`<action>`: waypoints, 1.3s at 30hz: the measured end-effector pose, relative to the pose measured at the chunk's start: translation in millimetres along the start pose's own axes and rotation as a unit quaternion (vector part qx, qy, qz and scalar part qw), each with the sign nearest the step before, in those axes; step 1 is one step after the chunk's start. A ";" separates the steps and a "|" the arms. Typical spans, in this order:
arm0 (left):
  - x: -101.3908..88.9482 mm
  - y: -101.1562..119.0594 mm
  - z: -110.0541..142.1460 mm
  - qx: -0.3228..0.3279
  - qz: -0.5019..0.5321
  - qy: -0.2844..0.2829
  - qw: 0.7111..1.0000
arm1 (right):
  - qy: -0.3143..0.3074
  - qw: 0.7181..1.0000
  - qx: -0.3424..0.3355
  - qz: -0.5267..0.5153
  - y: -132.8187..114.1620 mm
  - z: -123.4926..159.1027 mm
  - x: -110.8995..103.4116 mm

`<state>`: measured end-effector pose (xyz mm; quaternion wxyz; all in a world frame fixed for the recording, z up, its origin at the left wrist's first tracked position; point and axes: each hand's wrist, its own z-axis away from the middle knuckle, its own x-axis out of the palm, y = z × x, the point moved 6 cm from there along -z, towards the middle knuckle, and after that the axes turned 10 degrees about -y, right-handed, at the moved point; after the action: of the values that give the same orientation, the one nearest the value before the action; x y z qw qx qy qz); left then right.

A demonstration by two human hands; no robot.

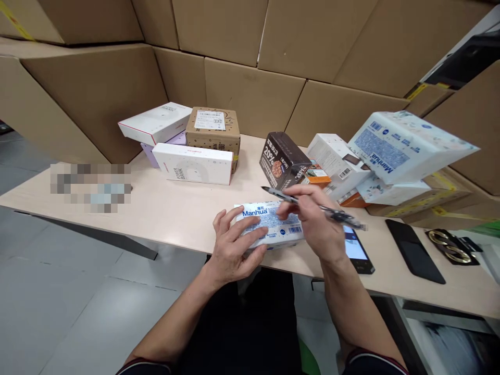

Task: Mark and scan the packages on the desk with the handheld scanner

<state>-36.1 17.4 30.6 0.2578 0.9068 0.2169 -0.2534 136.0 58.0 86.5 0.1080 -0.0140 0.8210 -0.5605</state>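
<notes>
A white and blue Manhua pack [269,223] lies at the near edge of the table [164,208]. My left hand [232,247] grips its left end, fingers curled over the top. My right hand [314,221] rests on the pack's right end and holds a black pen [308,204] that points left, its tip above the pack.
White boxes [193,162] and a brown box [213,127] stand at the back left. A dark 20% box [282,159] and stacked white packs [398,148] sit behind my hands. Two phones [414,250] and scissors [453,247] lie at right. Cardboard cartons [273,52] wall the back.
</notes>
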 end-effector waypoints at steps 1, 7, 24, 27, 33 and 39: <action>-0.2 0.3 -0.1 0.001 0.001 -0.001 1.000 | -0.030 0.999 0.027 0.015 4.3 -2.3 5.4; -0.7 0.4 -0.7 -0.002 0.011 -0.003 1.000 | -0.037 0.992 0.099 0.075 23.1 -8.5 8.5; 0.2 -0.1 -1.4 -0.017 0.014 -0.003 1.000 | -0.002 0.993 0.047 0.111 29.7 2.9 11.1; 0.3 -0.7 -1.3 -0.022 0.012 -0.002 1.000 | -0.008 0.989 0.038 0.140 28.1 2.4 11.8; -0.5 0.1 -2.0 -0.021 0.007 -0.002 1.000 | -0.013 0.989 0.028 0.145 25.2 1.2 12.4; -1.1 1.3 -2.7 -0.016 0.006 0.000 1.000 | -0.012 0.988 0.030 0.153 25.5 1.2 12.4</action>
<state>-35.4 17.6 33.7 0.2735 0.9039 0.2156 -0.2482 126.6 64.5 60.6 0.2028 0.1084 0.7951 -0.5612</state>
